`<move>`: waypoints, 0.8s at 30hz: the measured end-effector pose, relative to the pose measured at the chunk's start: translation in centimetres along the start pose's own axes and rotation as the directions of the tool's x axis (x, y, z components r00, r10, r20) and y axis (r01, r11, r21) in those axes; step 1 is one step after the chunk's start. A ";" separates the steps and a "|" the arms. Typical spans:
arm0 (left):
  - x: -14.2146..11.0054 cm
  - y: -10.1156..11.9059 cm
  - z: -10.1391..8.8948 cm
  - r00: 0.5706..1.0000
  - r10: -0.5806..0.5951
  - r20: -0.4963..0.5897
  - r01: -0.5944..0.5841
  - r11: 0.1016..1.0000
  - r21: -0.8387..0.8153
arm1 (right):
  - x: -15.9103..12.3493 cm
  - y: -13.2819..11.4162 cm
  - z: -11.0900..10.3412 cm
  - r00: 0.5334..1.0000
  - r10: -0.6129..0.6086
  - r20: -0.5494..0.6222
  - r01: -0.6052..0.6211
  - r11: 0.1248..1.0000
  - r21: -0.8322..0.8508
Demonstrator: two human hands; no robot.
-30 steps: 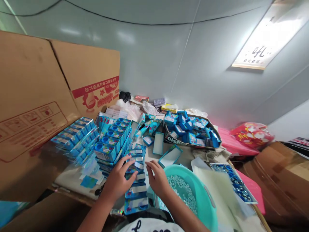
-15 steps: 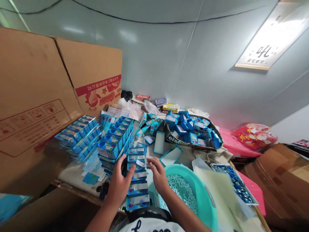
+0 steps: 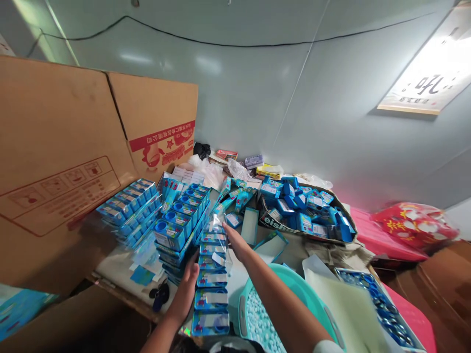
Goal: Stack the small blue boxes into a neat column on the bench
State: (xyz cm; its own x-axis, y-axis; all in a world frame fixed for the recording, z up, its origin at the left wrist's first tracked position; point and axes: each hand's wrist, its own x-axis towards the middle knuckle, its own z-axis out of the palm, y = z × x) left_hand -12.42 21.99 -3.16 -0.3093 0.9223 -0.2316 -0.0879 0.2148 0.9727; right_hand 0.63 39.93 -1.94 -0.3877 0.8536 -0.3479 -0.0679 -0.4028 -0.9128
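Cluttered table [image 3: 121, 267], row of blue packs [image 3: 212, 279] btwn hands, L hand [image 3: 188, 287] flat alongside, R hand [image 3: 235, 243] open at far end.

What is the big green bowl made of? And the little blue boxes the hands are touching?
The green bowl looks like smooth plastic: an even turquoise colour with a soft shine on its rim. The little blue boxes look like printed card, maybe with glossy film, since they show flat faces, sharp edges and bright glints. The left hand rests beside them.
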 end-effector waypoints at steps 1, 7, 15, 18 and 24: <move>-0.5 0.1 -0.1 0.999 0.001 0.039 0.000 1.000 -0.024 | 0.4 -0.2 0.1 1.000 -0.005 0.001 0.005 1.000 0.002; -3.0 -1.0 1.0 0.973 -0.188 -0.137 0.169 0.976 -0.136 | 1.9 0.4 1.5 0.989 -0.093 -0.116 0.105 0.989 0.102; -5.2 -0.5 1.2 0.918 -0.383 0.102 0.390 0.830 -0.399 | 3.5 0.4 3.0 0.922 -0.152 -0.356 0.215 0.966 0.143; -5.2 1.3 0.4 0.894 -0.386 0.227 0.445 0.825 -0.348 | 4.4 0.2 2.8 0.910 -0.134 -0.393 0.199 0.971 0.130; -4.9 1.8 -1.4 0.836 -0.417 0.356 0.510 0.831 -0.224 | 6.9 -0.4 1.6 0.905 -0.082 -0.418 0.152 0.979 0.135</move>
State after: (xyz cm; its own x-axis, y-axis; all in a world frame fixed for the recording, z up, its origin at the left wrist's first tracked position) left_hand -12.40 17.42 -0.30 0.1155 0.7963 -0.5938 -0.4431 0.5764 0.6867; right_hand -3.52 45.44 -3.63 0.0392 0.9435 -0.3290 -0.2495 -0.3095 -0.9176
